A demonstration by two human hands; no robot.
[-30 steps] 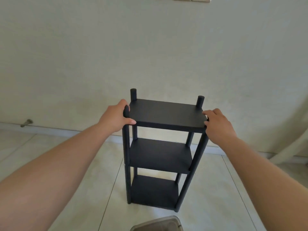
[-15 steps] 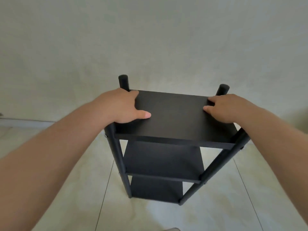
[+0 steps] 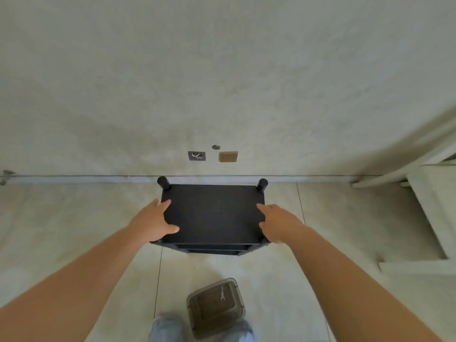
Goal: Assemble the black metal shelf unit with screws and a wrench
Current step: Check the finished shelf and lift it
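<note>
The black metal shelf unit (image 3: 213, 213) stands upright on the tiled floor close to the wall, seen from almost straight above. Two rear post tops (image 3: 164, 183) stick up past its top panel; the lower shelves are mostly hidden beneath it. My left hand (image 3: 154, 222) rests on the panel's left edge with fingers straight and the thumb lying on top. My right hand (image 3: 277, 222) rests on the right edge, fingers straight. A small silver wrench (image 3: 222, 293) lies in a clear plastic box (image 3: 197, 301) on the floor near my feet.
The wall runs just behind the shelf, with a baseboard (image 3: 98, 179), an open socket box (image 3: 196, 156) and a tan outlet plate (image 3: 228, 156). A white frame and steps (image 3: 427, 213) fill the right side. My jeans-covered knees (image 3: 164, 328) show at the bottom.
The view has risen to look straight down on the shelf. Both hands have loosened from gripping the top panel to resting flat-fingered at its side edges.
</note>
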